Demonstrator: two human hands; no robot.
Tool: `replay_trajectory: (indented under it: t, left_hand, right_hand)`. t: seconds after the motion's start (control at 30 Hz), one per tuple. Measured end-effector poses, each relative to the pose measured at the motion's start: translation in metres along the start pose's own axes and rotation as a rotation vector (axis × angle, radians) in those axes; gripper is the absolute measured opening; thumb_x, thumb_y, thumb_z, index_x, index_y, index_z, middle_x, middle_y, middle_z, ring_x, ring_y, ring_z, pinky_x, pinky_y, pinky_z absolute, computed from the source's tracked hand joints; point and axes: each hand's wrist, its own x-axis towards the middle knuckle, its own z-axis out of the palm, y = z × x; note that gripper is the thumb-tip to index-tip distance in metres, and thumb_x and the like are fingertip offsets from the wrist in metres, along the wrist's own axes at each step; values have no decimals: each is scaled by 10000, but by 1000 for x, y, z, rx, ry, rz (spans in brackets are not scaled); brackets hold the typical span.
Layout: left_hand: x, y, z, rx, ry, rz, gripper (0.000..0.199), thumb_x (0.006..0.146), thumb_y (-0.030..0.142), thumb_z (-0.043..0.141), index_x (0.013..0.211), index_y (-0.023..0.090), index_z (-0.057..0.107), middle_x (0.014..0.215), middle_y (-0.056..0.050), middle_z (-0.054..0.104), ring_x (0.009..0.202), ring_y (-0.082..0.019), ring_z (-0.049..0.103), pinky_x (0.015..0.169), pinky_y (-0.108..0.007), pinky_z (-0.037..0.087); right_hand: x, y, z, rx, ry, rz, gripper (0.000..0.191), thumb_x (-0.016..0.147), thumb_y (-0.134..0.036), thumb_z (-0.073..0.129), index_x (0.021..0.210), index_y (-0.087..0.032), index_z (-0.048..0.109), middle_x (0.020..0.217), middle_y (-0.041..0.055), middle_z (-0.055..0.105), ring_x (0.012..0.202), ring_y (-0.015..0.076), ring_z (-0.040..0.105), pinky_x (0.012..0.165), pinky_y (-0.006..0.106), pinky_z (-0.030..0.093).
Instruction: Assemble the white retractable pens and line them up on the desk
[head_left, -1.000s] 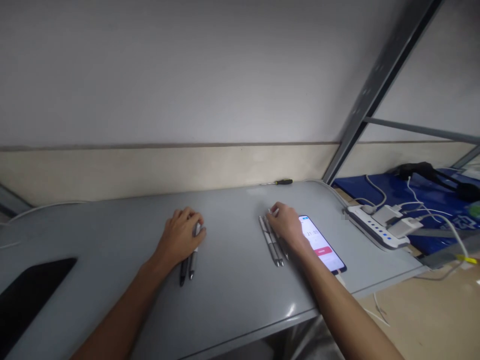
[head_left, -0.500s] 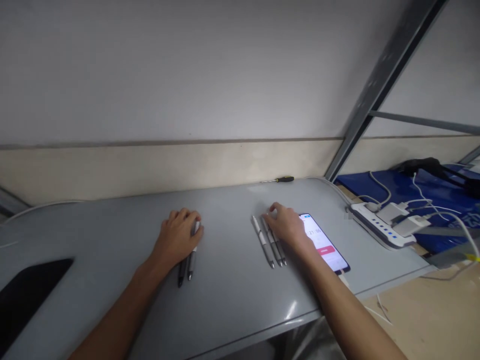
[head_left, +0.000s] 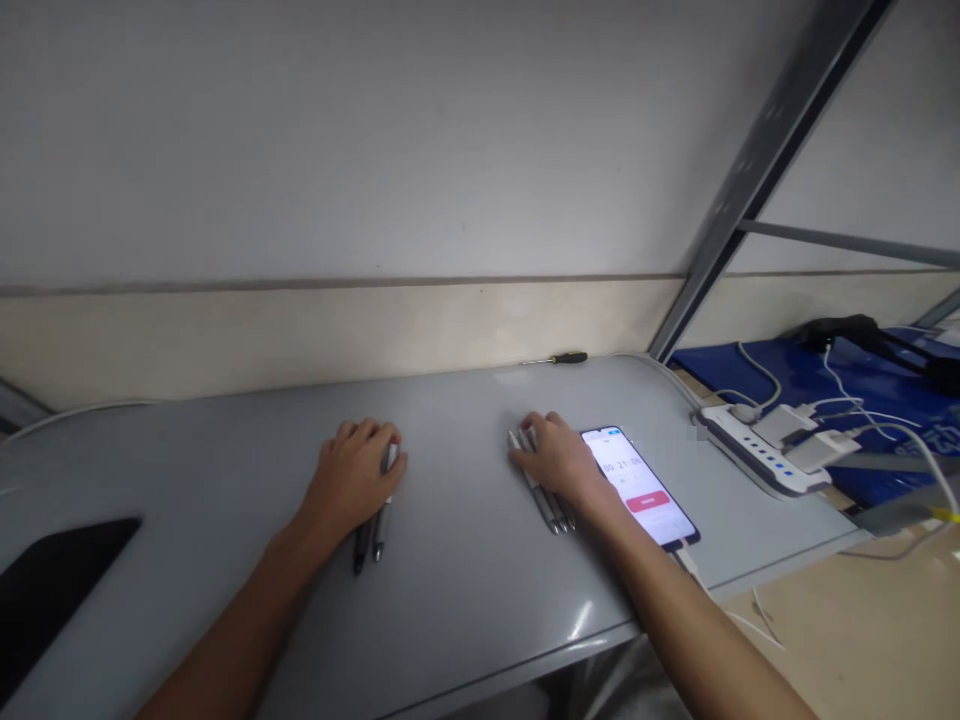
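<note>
My left hand (head_left: 356, 472) rests on the grey table with its fingers closed over two pens, a dark one (head_left: 361, 548) and a grey-white one (head_left: 382, 532). Their tips point toward the front edge. On the right, my right hand (head_left: 556, 458) lies over the upper part of a small group of grey-white pens (head_left: 550, 510), its thumb at their left side and its fingers curled around their upper ends. These pens lie side by side, tips toward me. Just right of that hand is a lit phone (head_left: 646, 490) showing a timer, with a white cable plugged in.
A screwdriver (head_left: 568, 358) lies at the wall. The white power strip (head_left: 757, 455) with plugged-in chargers sits at the right end of the table (head_left: 457, 600). A black flat object (head_left: 64, 590) is at the left. Blue material (head_left: 885, 380) lies beyond the metal post.
My right hand has moved slightly left over the pens, and the leftmost pen now lies closer against the others. More of the phone shows. My left hand has hardly moved.
</note>
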Motion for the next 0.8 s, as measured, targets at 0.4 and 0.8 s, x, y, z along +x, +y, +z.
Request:
replay_trajectory:
  t: [0.4,0.8]
  left_hand:
    - [-1,4,-1,-85,-18,-20,141,810,292,505,889,223,599,823,-63,660,919,-291,515,764,-391,381]
    - [-6,39,-2,-647,-8,133,137,814,290,569,935,227,571,865,-10,670,887,-193,614,843,-343,462]
  right_hand:
    - [-2,0,1,70,88,-22,510,807,-383,615,1262,-176,512,1177,150,456,940,271,595,797,382,463]
    - [-16,-23,15,263,124,-704,403,870,-290,628,1263,-247,548,1153,92,572,1070,239,493,940,386,405]
